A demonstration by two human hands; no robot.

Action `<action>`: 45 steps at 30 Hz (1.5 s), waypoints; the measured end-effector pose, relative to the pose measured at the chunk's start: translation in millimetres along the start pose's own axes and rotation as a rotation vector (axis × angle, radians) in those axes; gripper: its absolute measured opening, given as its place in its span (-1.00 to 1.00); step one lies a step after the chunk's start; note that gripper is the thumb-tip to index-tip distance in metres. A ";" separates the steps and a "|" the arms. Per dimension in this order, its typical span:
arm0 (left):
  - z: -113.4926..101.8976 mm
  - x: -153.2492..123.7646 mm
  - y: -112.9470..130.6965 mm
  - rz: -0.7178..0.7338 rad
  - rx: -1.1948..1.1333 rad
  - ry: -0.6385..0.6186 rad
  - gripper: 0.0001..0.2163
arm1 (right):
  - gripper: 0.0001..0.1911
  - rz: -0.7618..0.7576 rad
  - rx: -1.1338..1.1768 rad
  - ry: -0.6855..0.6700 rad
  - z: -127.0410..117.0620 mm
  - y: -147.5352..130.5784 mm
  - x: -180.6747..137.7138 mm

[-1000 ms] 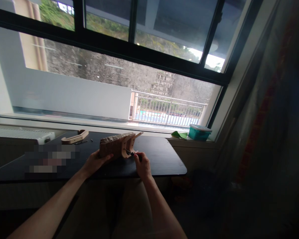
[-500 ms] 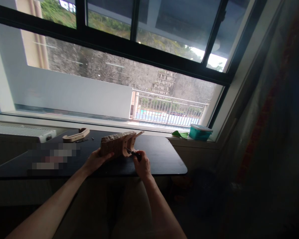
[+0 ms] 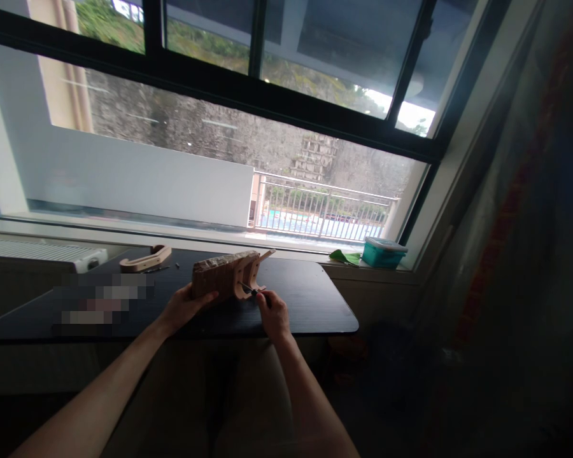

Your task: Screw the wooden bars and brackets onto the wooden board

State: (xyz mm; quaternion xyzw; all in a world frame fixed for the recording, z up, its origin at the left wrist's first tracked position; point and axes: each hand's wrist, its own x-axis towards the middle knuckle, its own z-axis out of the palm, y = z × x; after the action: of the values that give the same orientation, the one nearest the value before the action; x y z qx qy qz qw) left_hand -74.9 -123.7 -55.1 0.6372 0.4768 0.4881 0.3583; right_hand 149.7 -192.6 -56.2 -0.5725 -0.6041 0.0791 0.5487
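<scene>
My left hand [image 3: 182,308] is closed around the near left end of a brown wooden block [image 3: 214,278] with a rough, pale top edge. The block is tilted above the black table. At its right end sit pale curved wooden pieces [image 3: 239,281] with dark holes in them. In my right hand [image 3: 274,315] is a screwdriver [image 3: 254,292], its dark handle wrapped by my fingers. The thin shaft points left and its tip meets the near curved piece, at or beside a hole; which one is too small to tell.
Another pale curved wooden piece [image 3: 148,259] lies at the back left of the black table [image 3: 310,299], near small dark metal bits [image 3: 177,265]. A teal lidded box [image 3: 384,253] and a green leaf-like thing [image 3: 345,257] stand on the windowsill. Part of the table at left is pixelated.
My right hand has turned slightly around the screwdriver handle, so its fingers cover more of it. The left hand and the block have hardly moved.
</scene>
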 end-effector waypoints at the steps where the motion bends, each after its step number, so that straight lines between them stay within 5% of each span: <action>1: -0.1 0.0 -0.1 -0.001 -0.002 -0.001 -0.42 | -0.75 -0.003 -0.007 -0.003 0.2 -0.4 -0.2; 45: -1.2 -2.8 7.3 0.005 0.050 0.003 -0.44 | -0.77 0.018 0.051 0.031 -0.3 1.0 -1.2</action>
State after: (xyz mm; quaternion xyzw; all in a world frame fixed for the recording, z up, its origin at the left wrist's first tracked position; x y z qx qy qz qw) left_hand -74.3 -128.5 -48.8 0.6464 0.4878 0.4779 0.3405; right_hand 150.2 -193.4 -57.5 -0.5647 -0.5881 0.0904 0.5719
